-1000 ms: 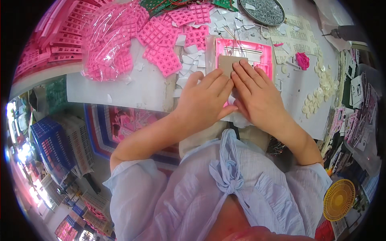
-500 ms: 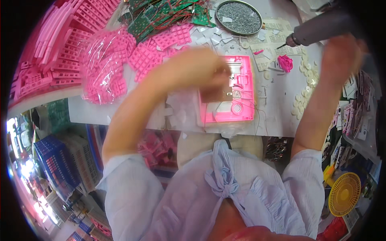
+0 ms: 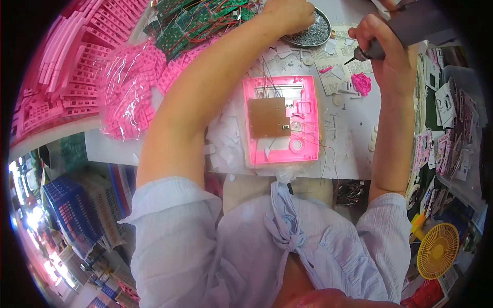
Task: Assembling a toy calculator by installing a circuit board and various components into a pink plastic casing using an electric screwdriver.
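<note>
My left hand (image 3: 290,17) is at the rim of a round dish (image 3: 328,41) full of small grey screws (image 3: 311,37). Its fingers are bent together over the screws, and whatever they pinch is hidden. In my right hand (image 3: 384,38) is a dark grey electric screwdriver (image 3: 411,25), its thin bit pointing left and down over the table. A pink plastic housing (image 3: 306,151) lies open-side up in front of me. On its left part rests a brown circuit board (image 3: 268,117), with thin wires running out past the housing's edges.
Green circuit boards (image 3: 177,25) with red wires are heaped at the back. Left of them lie a clear bag of pink keypads (image 3: 126,87) and stacked pink parts (image 3: 67,66). A pink rose-like piece (image 3: 361,83) sits right of the housing. A yellow fan (image 3: 438,250) stands lower right.
My left hand has left the brown board and moved up and right to the screw dish. The right hand has shifted left and up with the screwdriver.
</note>
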`<act>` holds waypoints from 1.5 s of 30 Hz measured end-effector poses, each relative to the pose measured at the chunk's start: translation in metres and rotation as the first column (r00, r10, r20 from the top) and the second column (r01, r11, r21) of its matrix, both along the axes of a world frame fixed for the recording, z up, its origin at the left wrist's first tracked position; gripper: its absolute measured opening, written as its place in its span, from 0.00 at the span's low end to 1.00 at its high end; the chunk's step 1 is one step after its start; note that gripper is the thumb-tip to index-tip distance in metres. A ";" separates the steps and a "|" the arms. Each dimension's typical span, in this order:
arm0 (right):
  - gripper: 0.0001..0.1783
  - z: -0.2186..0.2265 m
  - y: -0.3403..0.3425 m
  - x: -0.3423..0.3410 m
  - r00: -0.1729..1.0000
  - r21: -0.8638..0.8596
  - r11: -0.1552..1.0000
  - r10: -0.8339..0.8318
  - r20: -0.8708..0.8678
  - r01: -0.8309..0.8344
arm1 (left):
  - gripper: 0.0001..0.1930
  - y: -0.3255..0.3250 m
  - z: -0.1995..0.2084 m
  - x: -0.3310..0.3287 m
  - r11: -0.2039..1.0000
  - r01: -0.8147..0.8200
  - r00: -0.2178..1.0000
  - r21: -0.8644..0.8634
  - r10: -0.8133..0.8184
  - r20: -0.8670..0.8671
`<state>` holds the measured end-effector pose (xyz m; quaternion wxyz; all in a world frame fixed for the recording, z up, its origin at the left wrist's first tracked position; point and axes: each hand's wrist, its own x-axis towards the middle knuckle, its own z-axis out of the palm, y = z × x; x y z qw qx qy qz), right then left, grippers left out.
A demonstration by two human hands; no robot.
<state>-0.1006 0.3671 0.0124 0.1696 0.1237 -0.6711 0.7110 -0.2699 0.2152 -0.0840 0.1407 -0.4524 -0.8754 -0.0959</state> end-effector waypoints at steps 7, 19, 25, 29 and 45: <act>0.27 0.030 -0.046 0.040 0.996 0.064 0.994 -0.090 -0.020 0.091 | 0.05 -0.077 0.073 0.114 0.919 0.225 0.971 0.325 -0.238 0.001; 0.28 -0.009 -0.106 0.060 0.895 -0.403 0.810 0.311 -0.320 -0.425 | 0.05 -0.133 0.040 0.202 0.770 -0.099 0.763 0.631 -0.348 0.545; 0.26 0.005 -0.095 0.061 0.929 -0.282 0.893 0.293 -0.224 -0.350 | 0.09 -0.125 0.055 0.188 0.868 0.110 0.899 0.484 -0.295 0.325; 0.25 -0.005 -0.082 0.052 0.946 -0.284 0.913 0.234 -0.224 -0.293 | 0.10 -0.091 0.059 0.091 0.846 0.037 0.916 0.532 -0.242 0.321; 0.20 -0.014 -0.098 0.048 0.973 -0.294 0.929 0.200 -0.111 -0.224 | 0.10 -0.011 0.016 0.018 0.978 -0.056 0.998 -0.199 0.063 0.029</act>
